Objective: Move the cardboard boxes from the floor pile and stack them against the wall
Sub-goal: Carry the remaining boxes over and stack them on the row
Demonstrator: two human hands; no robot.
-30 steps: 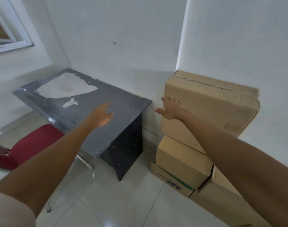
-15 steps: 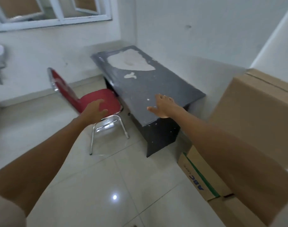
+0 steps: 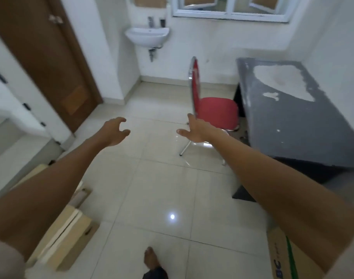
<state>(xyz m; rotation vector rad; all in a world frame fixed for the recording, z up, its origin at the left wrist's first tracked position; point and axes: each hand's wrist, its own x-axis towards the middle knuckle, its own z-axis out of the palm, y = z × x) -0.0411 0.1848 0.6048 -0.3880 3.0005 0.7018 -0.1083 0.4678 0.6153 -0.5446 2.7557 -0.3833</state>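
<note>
**Both hands empty, floor pile at my lower left**

My left hand (image 3: 114,130) hangs out in front with the fingers loosely curled around nothing. My right hand (image 3: 194,131) is spread wide, palm turned inward, also holding nothing. Both are over bare floor tiles (image 3: 152,188), well apart from any cardboard.

The cardboard boxes (image 3: 71,234) I have to fetch lie on the floor at the lower left, partly hidden under my left forearm. They look shallow or flattened, with pale strips along the top; I cannot tell whether those are tape or folded flaps. I judge them light and dry enough not to slip. They should be stiff along the edges but liable to bow or flop open if lifted by one corner. I would take each one with two hands on opposite long edges, fingers hooked underneath. The flaps look loose, so I would keep it level.

A printed box (image 3: 280,264) sits at the lower right edge, beneath my right arm. The only readable writing in view is on it: dark blue letters "BC", turned sideways and cut off by the frame, beside a green stripe.

The red chair (image 3: 216,111) and grey table (image 3: 292,117) stand ahead on the right.
</note>
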